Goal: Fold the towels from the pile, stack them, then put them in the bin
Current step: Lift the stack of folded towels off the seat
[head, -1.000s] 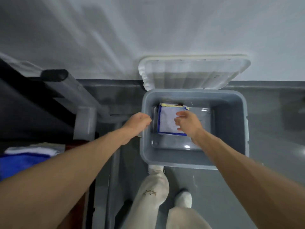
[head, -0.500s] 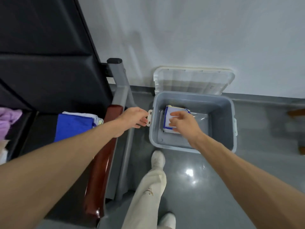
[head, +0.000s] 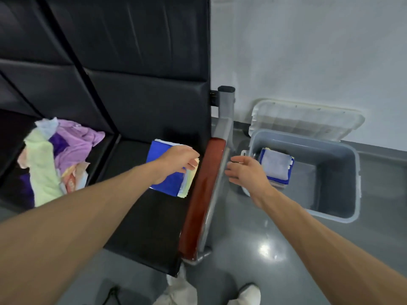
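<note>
A stack of folded towels (head: 164, 170) with a blue one on top lies on the black seat (head: 149, 216). My left hand (head: 178, 161) hovers over the stack's right edge with loosely bent fingers; I see no grip. My right hand (head: 244, 172) is open and empty, with its fingers pointing left, between the armrest and the grey bin (head: 343, 150). Inside the bin, at its left end, sits another folded stack (head: 276, 165), pale grey on top with blue edges. The unfolded pile (head: 55, 155) of purple, green and pink towels lies on the seat to the far left.
A red-brown wooden armrest (head: 204, 190) on a grey metal frame separates the seat from the bin. The bin's clear lid (head: 306, 119) leans against the white wall behind it. My legs and shoes (head: 248, 293) stand on the glossy grey floor below.
My view swung left from the bin to the seats. My left hand left the bin's edge and moved over the blue-topped stack. My right hand came out of the bin, leaving the towels inside.
</note>
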`<action>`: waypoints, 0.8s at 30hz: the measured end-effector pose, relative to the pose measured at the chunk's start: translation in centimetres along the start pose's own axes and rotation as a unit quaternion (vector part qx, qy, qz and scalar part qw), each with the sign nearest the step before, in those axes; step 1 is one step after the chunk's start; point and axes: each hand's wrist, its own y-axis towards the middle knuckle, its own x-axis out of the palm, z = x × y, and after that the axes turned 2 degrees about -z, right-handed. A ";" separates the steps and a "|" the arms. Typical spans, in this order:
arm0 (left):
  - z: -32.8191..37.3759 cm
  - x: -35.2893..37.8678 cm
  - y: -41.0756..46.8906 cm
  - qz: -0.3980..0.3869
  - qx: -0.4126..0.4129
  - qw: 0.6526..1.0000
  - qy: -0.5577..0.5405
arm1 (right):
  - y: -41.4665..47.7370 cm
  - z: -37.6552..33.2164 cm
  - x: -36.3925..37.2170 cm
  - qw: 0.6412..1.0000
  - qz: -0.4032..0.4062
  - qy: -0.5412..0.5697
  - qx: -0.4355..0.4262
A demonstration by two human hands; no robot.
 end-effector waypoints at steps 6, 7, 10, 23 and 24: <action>-7.3 -7.9 4.3 0.055 -0.026 0.998 0.008 | 4.5 1.6 10.1 0.997 -0.009 -0.046 0.055; -8.5 -9.0 5.4 0.075 -0.033 0.997 0.001 | 5.3 2.2 11.4 0.996 -0.006 -0.049 0.071; -11.9 -11.7 9.3 0.093 -0.071 0.993 -0.007 | 8.6 3.4 15.1 0.991 0.014 -0.052 0.119; -22.2 -12.4 23.2 -0.126 -0.149 0.967 -0.166 | 20.4 12.7 19.6 0.973 0.127 -0.030 0.192; -22.6 -12.0 23.7 -0.132 -0.143 0.963 -0.186 | 21.0 13.8 19.8 0.972 0.139 -0.014 0.188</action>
